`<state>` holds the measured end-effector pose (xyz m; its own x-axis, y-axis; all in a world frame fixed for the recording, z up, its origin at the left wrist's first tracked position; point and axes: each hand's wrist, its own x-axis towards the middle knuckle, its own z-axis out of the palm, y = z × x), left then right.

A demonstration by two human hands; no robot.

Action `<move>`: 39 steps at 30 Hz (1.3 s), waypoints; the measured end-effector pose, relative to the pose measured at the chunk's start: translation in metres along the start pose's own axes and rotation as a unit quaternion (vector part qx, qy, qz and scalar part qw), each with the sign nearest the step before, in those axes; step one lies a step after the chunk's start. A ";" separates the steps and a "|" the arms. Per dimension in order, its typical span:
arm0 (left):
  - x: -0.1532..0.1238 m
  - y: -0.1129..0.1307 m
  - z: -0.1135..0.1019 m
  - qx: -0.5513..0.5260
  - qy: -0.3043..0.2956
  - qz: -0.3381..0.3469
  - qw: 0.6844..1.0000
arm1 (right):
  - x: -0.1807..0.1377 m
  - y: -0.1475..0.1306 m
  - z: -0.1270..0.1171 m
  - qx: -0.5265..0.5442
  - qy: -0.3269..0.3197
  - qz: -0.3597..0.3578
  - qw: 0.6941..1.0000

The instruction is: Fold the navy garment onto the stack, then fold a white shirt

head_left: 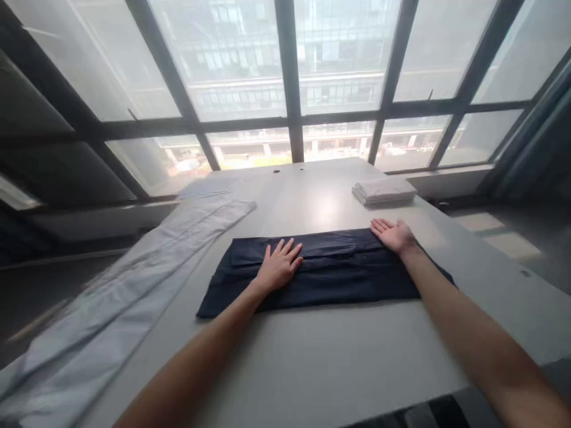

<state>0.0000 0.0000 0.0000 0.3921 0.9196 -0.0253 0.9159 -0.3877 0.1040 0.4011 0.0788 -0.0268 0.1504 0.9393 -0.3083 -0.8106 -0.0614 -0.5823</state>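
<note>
A dark navy garment [330,282], folded into a long flat shape, lies across the white table. I cannot make out whether it is a shirt or trousers. My left hand [279,264] rests palm down on its left half, with the fingers spread. At the upper right edge of the cloth is my right hand [393,235], turned on its side with the fingers stretched out. The right forearm passes over the garment's right end and hides part of it. Neither hand grips anything.
Light grey-white cloth [147,285] is spread in long layers along the table's left side. A stack of folded white cloth [384,191] sits at the back right of the white table [312,356]. Beyond the far edge stand tall windows with dark frames [289,71].
</note>
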 end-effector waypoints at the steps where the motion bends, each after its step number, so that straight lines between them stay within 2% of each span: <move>1: 0.000 -0.001 0.001 0.000 0.001 0.000 1.000 | 0.000 -0.003 0.000 0.007 0.019 -0.026 0.999; 6: -0.001 -0.002 0.003 -0.006 0.006 0.000 1.000 | -0.003 -0.011 -0.002 0.016 0.068 -0.111 0.991; 11: 0.002 -0.008 0.003 -0.013 0.029 -0.013 0.999 | -0.002 -0.007 -0.001 0.000 0.068 -0.120 0.990; 14: 0.007 -0.031 0.000 -0.033 0.003 -0.066 0.997 | -0.002 -0.006 -0.001 -0.005 0.067 -0.119 0.991; 18: 0.012 -0.075 -0.004 -0.052 -0.026 -0.157 0.986 | -0.002 -0.007 -0.001 -0.011 0.067 -0.116 0.991; 22: 0.011 -0.104 -0.003 -0.041 -0.013 -0.222 0.974 | -0.001 -0.007 -0.002 -0.016 0.068 -0.115 0.991; 26: 0.009 -0.113 0.000 -0.021 0.031 -0.260 0.965 | 0.000 -0.006 -0.002 -0.020 0.067 -0.117 0.991; 28: 0.008 -0.110 0.000 -0.011 0.059 -0.270 0.961 | 0.000 -0.006 -0.002 -0.021 0.066 -0.117 0.991; 30: 0.006 -0.100 -0.003 0.000 0.094 -0.246 0.965 | -0.001 -0.006 -0.001 -0.024 0.064 -0.117 0.991; 33: 0.002 -0.071 -0.011 -0.002 0.142 -0.131 0.981 | -0.002 -0.006 0.000 -0.028 0.064 -0.117 0.991; 36: -0.002 -0.030 -0.014 -0.024 0.125 -0.013 0.992 | -0.002 -0.006 0.000 -0.029 0.062 -0.116 0.991; 39: -0.006 0.002 -0.007 -0.037 0.084 0.061 0.994 | -0.002 -0.006 0.000 -0.027 0.057 -0.115 0.991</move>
<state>-0.0013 -0.0063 0.0078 0.4739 0.8663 0.1580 0.8514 -0.4966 0.1688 0.4054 0.0768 -0.0230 0.3940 0.8862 -0.2436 -0.7166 0.1303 -0.6852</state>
